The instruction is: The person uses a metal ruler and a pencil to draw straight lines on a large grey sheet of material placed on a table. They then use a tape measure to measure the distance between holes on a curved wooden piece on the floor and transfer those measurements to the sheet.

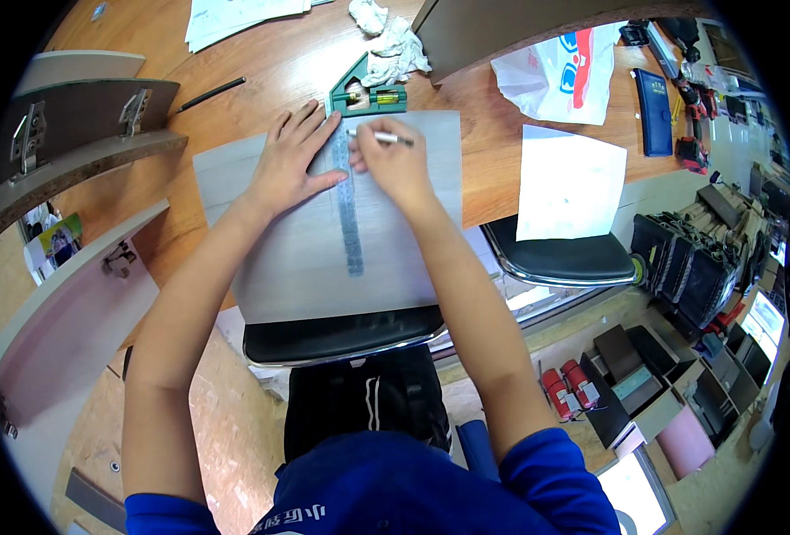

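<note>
A grey board (pixel 297 267) lies across the wooden table's edge and reaches over a black chair seat. On it rests a metal ruler (pixel 351 234), running away from me. My left hand (pixel 297 160) is spread flat, its fingers along the ruler's left side near the far end. My right hand (pixel 395 165) grips a slim white pen (pixel 395 138) just right of the ruler; the writing tip is too small to make out. Beyond both hands, a green combination-square head with a level vial (pixel 382 100) sits at the board's far edge, by the ruler's far end.
Crumpled white tissue (pixel 397 52) lies behind the green tool. A black pencil-like stick (pixel 212 94) is at the left. Hinged cabinet panels (pixel 74 134) stand on the left side. To the right are a plastic bag (pixel 560 76), a paper sheet (pixel 571 183) and a dark blue notebook (pixel 653 113).
</note>
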A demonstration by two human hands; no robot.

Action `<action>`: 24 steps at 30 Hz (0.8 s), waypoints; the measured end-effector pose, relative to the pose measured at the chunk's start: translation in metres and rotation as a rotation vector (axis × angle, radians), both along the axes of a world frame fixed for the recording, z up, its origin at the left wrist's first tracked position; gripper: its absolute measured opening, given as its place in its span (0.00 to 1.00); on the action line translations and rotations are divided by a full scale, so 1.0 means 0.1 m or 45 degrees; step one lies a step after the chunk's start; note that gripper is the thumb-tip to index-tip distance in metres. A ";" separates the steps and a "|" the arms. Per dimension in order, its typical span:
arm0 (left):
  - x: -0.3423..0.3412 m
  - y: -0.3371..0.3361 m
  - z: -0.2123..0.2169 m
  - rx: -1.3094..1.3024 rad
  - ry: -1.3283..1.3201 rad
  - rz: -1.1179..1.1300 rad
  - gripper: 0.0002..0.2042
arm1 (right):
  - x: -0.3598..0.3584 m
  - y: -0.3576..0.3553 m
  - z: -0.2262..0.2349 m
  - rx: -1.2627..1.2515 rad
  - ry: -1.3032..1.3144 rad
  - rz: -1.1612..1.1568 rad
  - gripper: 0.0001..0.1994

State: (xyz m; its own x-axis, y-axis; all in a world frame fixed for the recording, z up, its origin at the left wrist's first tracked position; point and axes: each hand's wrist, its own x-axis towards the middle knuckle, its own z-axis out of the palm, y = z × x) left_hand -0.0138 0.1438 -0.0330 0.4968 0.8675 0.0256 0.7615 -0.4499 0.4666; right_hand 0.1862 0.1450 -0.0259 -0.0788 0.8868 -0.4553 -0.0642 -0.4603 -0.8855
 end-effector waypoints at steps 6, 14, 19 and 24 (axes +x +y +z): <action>0.01 -0.01 0.04 -0.014 0.003 0.012 0.43 | 0.06 -0.43 -0.02 -0.011 -0.057 -0.031 0.07; 0.07 0.00 0.12 -0.188 -0.018 0.072 0.41 | 0.43 -1.20 -0.23 1.116 -0.950 0.476 0.17; 0.36 0.32 0.11 -0.263 -0.247 0.431 0.30 | 0.46 -1.21 0.04 1.056 -1.132 0.794 0.18; 0.31 0.67 -0.40 -0.348 -0.386 1.015 0.23 | 0.43 -1.19 0.13 1.102 -1.073 0.798 0.16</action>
